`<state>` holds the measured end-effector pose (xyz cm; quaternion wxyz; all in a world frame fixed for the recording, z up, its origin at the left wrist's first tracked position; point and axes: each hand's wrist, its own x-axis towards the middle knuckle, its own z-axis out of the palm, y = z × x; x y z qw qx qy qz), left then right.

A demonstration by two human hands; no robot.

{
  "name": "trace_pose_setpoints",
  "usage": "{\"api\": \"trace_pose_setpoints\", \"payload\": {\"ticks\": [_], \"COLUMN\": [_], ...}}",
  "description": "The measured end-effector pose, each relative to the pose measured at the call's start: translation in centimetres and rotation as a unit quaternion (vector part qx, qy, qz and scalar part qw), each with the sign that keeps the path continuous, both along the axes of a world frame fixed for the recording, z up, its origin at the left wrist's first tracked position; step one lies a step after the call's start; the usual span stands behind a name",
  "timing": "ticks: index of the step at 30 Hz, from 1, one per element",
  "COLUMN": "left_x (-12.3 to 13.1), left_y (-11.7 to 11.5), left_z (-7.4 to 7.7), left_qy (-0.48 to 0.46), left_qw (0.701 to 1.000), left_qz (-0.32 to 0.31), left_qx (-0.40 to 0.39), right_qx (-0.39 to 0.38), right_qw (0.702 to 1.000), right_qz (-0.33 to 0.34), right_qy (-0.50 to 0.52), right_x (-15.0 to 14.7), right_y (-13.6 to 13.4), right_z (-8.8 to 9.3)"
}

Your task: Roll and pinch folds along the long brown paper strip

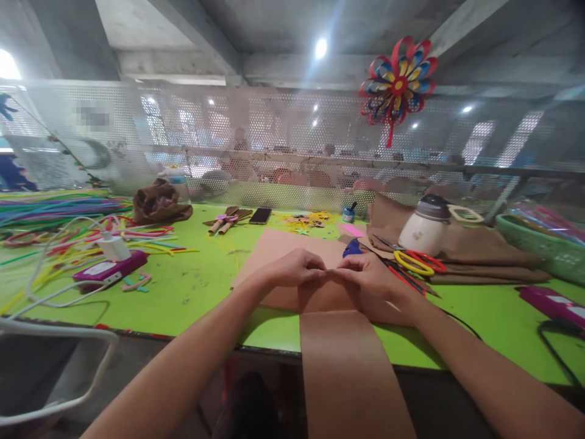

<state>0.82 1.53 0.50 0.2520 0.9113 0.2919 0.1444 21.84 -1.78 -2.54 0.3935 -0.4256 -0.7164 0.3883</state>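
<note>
paper strip (347, 366): a long brown band; its far end lies on a cardboard sheet (274, 250), and its near part hangs off the table (196, 292) edge toward the person.
left hand (292, 268): at the strip's far end, fingers curled and pinched down on the paper.
right hand (370, 274): at the same end, pinched likewise, its fingertips meeting the left hand's.
risk, slide: much of the strip hangs free, so its weight could drag it off if the pinch loosens.
risk, crease: uneven pressure may skew or tear the edge.
risk, scissors (414, 263): they lie open just right of the strip's far end, so a wrist could catch the blades.
hidden: the fingers cover the strip's edge, so any fold there is unseen. The strip's lower end is cut off by the frame. A blue thing (351, 248) beyond the strip is too small to identify.
</note>
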Motion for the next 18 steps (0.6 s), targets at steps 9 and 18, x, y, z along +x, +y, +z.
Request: {"api": "trace_pose_setpoints", "payload": {"ticks": [9,18], "left_x": [-1.5,-1.8], "left_y": [1.2,1.0], "left_z": [-0.4,0.0], "left_qy": [-0.016,-0.023], "left_qw": [0.993,0.990], "left_qz": [-0.021,-0.007], "left_qx": [-0.114,-0.137], "right_qx": [-0.008,-0.052], "right_qw": [0.998,0.995], "right_qz": [0.034,0.082], "right_qy": [-0.049,-0.024], "right_x": [1.5,2.0], "right_y": [1.1,1.5], "right_z": [0.1,-0.4]}}
